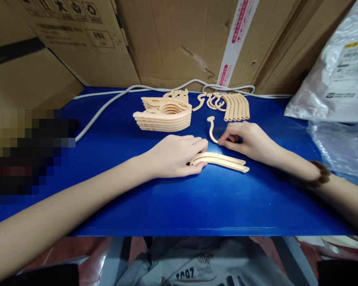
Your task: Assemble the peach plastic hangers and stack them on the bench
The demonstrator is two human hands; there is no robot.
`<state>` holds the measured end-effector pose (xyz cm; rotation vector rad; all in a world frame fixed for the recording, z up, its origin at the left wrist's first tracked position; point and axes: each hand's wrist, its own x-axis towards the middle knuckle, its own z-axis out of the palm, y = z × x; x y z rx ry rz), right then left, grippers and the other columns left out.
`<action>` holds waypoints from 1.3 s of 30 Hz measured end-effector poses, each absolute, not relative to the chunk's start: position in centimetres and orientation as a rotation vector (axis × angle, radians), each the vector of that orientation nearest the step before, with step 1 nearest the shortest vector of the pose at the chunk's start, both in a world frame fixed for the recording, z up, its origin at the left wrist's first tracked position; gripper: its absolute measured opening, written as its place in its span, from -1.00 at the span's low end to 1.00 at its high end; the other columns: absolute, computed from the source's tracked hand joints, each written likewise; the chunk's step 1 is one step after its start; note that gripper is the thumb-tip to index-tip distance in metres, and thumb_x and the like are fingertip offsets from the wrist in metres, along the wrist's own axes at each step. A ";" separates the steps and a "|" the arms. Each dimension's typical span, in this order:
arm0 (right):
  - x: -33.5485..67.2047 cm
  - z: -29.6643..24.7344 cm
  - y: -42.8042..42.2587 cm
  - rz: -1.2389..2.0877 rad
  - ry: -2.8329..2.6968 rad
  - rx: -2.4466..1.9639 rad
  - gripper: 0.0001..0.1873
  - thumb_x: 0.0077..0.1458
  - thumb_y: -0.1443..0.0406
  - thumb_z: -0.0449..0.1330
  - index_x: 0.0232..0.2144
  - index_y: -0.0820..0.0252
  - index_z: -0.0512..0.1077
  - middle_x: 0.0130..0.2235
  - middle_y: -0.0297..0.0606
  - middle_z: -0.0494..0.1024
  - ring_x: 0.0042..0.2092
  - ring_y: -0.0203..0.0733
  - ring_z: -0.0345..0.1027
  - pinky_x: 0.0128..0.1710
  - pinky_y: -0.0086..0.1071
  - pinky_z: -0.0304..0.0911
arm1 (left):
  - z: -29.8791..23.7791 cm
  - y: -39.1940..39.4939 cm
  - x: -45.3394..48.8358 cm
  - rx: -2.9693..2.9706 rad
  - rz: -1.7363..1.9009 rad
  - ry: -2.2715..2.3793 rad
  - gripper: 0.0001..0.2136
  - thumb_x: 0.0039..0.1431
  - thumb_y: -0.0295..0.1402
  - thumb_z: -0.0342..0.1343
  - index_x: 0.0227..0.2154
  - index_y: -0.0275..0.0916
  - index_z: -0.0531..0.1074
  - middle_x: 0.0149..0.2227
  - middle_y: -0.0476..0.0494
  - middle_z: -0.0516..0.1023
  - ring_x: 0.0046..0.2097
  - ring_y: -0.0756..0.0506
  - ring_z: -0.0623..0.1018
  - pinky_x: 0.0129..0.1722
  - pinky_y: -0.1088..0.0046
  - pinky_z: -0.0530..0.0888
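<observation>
My left hand [174, 155] is closed on the left end of a peach plastic hanger arm piece [223, 161] that lies flat on the blue table [197, 202]. To the right of it, my right hand [247, 141] pinches the lower end of a peach plastic hook [211, 126] resting on the table. A stack of curved peach hanger parts [164, 113] sits just behind my left hand. A row of several hook pieces [229, 105] lies behind my right hand.
Cardboard boxes [173, 39] wall off the back of the table. A grey cable [107, 103] runs along the back edge. Plastic bags [337, 71] lie at the right. A blurred patch covers the left edge.
</observation>
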<state>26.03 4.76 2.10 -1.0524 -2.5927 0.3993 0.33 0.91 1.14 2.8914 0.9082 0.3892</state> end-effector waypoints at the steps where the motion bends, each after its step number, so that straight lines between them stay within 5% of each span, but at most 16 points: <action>1: 26.4 2.1 4.4 0.403 -2.589 -1.041 -0.79 0.23 0.22 0.18 -0.38 0.16 0.56 -0.49 -0.35 0.44 -0.43 -0.28 0.26 -0.35 -0.37 0.12 | 1.1 0.9 0.3 2.899 0.386 0.896 -0.87 0.30 -0.28 0.08 -0.29 -0.22 0.34 -0.39 0.02 0.47 -0.39 -0.02 0.46 -0.42 0.46 0.24; 10: 25.8 1.8 2.3 0.517 -2.491 -1.162 -0.75 0.25 0.16 0.20 -0.44 0.15 0.45 -0.55 -0.42 0.40 -0.50 -0.32 0.18 -0.42 -0.38 0.04 | 0.4 0.6 0.2 2.993 0.454 0.846 -0.85 0.36 -0.25 0.01 -0.27 -0.22 0.34 -0.30 -0.04 0.51 -0.35 -0.04 0.46 -0.42 0.43 0.26; 14: 25.5 1.8 2.0 0.695 -2.310 -1.162 -0.74 0.30 0.10 0.16 -0.30 0.13 0.48 -0.51 -0.42 0.45 -0.50 -0.32 0.21 -0.46 -0.39 0.09 | 0.4 0.5 0.3 2.996 0.471 0.850 -0.86 0.37 -0.26 0.00 -0.24 -0.22 0.34 -0.26 -0.06 0.51 -0.30 -0.05 0.49 -0.39 0.42 0.29; 22: 25.2 3.0 5.1 -0.130 -2.824 -1.011 -0.63 0.37 0.28 0.03 0.10 0.12 0.50 -0.11 -0.14 0.55 -0.27 -0.18 0.37 -0.34 -0.33 0.12 | 0.6 0.1 0.7 2.873 0.495 0.812 -0.92 0.36 -0.32 0.04 -0.24 -0.20 0.29 -0.21 0.00 0.48 -0.29 0.00 0.51 -0.42 0.46 0.26; 28: 23.8 5.0 6.7 -0.555 -3.155 -0.536 -0.58 0.37 0.42 -0.13 -0.25 0.14 0.53 -0.20 -0.16 0.51 -0.21 -0.13 0.30 -0.21 -0.22 0.10 | 1.4 -0.1 1.6 2.973 0.390 0.803 -0.92 0.37 -0.34 0.03 -0.22 -0.22 0.33 -0.18 -0.06 0.49 -0.29 -0.03 0.53 -0.48 0.44 0.24; 35: 25.3 4.8 6.4 -0.163 -2.712 -0.984 -0.81 0.29 0.23 0.07 -0.22 0.14 0.47 -0.23 -0.17 0.56 -0.18 -0.08 0.39 -0.17 -0.21 0.18 | 2.2 -0.2 2.9 3.066 0.240 0.755 -0.92 0.36 -0.39 0.01 -0.18 -0.23 0.39 -0.06 -0.14 0.49 -0.25 -0.06 0.55 -0.52 0.45 0.19; 39: 24.9 2.4 5.2 0.627 -2.204 -0.991 -0.86 0.20 0.19 0.22 -0.27 0.14 0.46 -0.27 -0.25 0.59 -0.32 -0.22 0.40 -0.31 -0.33 0.27 | 1.9 -0.2 2.6 3.046 0.274 0.756 -0.91 0.36 -0.38 0.02 -0.17 -0.22 0.40 -0.07 -0.12 0.48 -0.28 -0.02 0.53 -0.52 0.48 0.19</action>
